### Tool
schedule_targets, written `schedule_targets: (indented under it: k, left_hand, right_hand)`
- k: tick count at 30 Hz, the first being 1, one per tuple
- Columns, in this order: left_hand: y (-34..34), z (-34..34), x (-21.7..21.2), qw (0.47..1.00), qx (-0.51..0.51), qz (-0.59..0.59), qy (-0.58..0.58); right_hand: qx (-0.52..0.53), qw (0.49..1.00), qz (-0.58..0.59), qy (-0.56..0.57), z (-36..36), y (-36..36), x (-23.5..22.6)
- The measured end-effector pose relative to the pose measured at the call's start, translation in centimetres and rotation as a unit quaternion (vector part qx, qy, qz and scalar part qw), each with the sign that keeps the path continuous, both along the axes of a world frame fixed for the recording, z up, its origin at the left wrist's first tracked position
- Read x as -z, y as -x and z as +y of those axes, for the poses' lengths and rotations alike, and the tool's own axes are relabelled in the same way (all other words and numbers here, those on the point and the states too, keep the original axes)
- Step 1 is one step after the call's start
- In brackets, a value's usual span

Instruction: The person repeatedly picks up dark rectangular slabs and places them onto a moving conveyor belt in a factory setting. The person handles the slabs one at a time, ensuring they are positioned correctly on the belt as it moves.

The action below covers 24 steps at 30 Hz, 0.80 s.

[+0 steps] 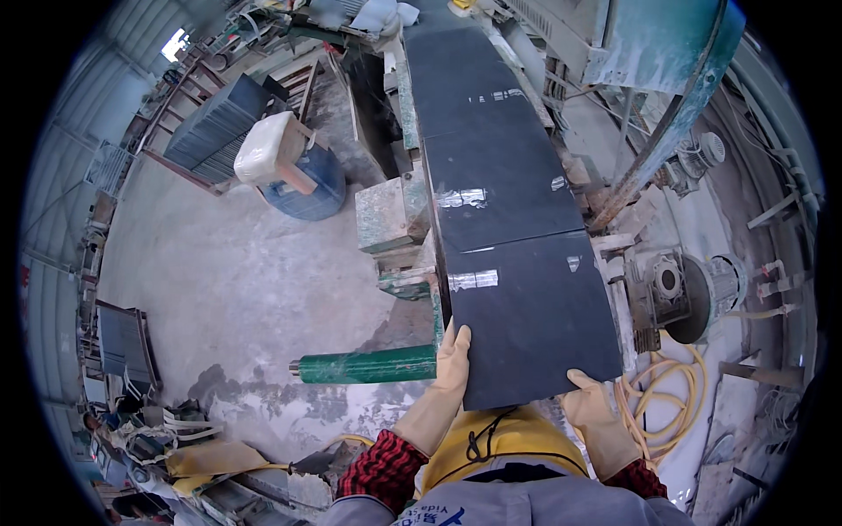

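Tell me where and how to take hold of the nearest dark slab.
The nearest dark slab is probably best gripped by its near corners, from the wearer's side, thumbs above and fingers beneath. It is broad and flat, and its far edge lies close against the next slab; no slab blocks the near end. The left hand and right hand are near those corners.

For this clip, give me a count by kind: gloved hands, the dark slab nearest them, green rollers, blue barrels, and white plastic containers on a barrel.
Gloved hands: 2 (left hand, right hand)
Nearest dark slab: 1
Green roller: 1
Blue barrel: 1
White plastic container: 1
Total: 6
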<state>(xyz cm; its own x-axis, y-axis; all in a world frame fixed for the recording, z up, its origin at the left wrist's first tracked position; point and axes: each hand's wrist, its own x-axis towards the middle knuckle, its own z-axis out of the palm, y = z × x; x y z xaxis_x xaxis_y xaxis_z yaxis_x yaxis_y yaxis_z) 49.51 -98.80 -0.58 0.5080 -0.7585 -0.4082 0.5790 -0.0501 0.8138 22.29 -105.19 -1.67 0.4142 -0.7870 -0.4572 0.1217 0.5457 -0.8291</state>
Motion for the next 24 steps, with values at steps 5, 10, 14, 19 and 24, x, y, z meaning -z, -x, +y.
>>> schedule_targets:
  k: [5,10,14,19,24]
  left_hand:
    - [-0.5,0.1,1.0,1.0,-0.007,0.003,-0.018]
    - [-4.2,-0.3,-2.3,0.938,0.202,-0.209,-0.19]
    - [-6.3,0.5,-6.9,0.881,0.287,-0.253,-0.28]
    - [-5.5,4.2,-7.3,0.903,0.236,-0.239,-0.266]
    - [-3.4,9.0,-7.6,0.927,0.148,-0.217,-0.268]
  right_hand:
    - [-0.222,0.925,0.302,0.06,-1.3,0.7,-1.5]
    - [-0.002,0.922,-0.031,-0.386,-2.9,0.4,-1.2]
    - [-0.189,0.906,0.083,-0.369,-4.7,1.5,-0.6]
    - [-0.282,0.872,0.181,-0.357,-6.2,1.0,-2.1]
    - [-0.186,0.822,-0.138,-0.52,-5.1,2.4,5.2]
